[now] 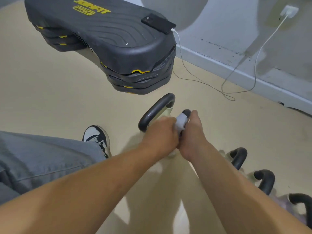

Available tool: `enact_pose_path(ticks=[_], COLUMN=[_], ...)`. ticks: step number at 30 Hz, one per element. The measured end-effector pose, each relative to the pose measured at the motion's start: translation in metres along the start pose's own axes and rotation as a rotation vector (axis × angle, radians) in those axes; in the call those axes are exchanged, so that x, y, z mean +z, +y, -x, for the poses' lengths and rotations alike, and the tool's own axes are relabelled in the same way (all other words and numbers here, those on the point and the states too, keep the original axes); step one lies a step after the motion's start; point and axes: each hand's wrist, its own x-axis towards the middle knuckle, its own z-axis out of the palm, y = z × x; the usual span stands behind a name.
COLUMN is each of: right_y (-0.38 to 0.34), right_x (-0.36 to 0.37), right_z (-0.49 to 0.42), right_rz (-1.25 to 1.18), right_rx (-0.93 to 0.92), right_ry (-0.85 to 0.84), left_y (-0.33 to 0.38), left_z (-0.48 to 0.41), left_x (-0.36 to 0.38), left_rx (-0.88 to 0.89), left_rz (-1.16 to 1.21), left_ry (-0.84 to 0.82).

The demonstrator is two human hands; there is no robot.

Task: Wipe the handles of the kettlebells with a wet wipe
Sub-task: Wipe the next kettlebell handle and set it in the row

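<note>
Both hands meet at the black curved kettlebell handle (156, 110): right hand (192, 132) pinches the white wet wipe (181, 121) around its near-right end; left hand (160, 130) closes alongside, touching.

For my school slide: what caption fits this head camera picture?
Both hands wrap a wet wipe around a kettlebell handle.

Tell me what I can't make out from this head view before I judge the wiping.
- Handle under the wet wipe: covered by the left hand and right hand.
- Kettlebell bodies: hidden under hands and forearms, motion-blurred.
- Last kettlebell: cut by the right edge.
- Phone screen: too small.
</note>
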Motion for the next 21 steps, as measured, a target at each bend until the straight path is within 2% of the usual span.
enact_pose_path(ticks=[2, 5, 7, 9, 11, 13, 16, 18, 21], right_y=[-0.013, -0.032, -0.037, -0.037, -0.034, -0.032, -0.035, -0.040, -0.048], right_x=[-0.009, -0.023, -0.033, -0.039, -0.035, -0.031, -0.027, -0.025, -0.024], right_z=[-0.002, -0.004, -0.015, -0.030, -0.038, -0.045, -0.057, -0.061, -0.065], right_rz=[0.121, 0.585, 0.757, 0.724, 0.675, 0.664, 0.620, 0.588, 0.593], right_rx=[-0.008, -0.122, -0.263, -0.374, -0.444, -0.495, -0.510, -0.490, -0.471], right_ry=[-0.018, 0.074, 0.218, 0.267, 0.222, 0.162, 0.159, 0.158, 0.162], left_y=[0.018, 0.020, 0.012, 0.004, -0.004, -0.013, -0.025, -0.025, -0.024], left_z=[0.009, 0.008, 0.002, -0.003, -0.011, -0.022, -0.033, -0.029, -0.004], left_x=[0.016, 0.030, 0.034, 0.034, 0.033, 0.029, 0.025, 0.030, 0.050], left_rx=[-0.128, -0.252, -0.307, -0.323, -0.385, -0.518, -0.630, -0.569, -0.293], left_rz=[-0.022, -0.092, -0.017, 0.104, 0.328, 0.558, 0.662, 0.678, 0.383], left_ry=[-0.122, -0.102, -0.066, -0.051, -0.067, -0.112, -0.207, -0.153, 0.076])
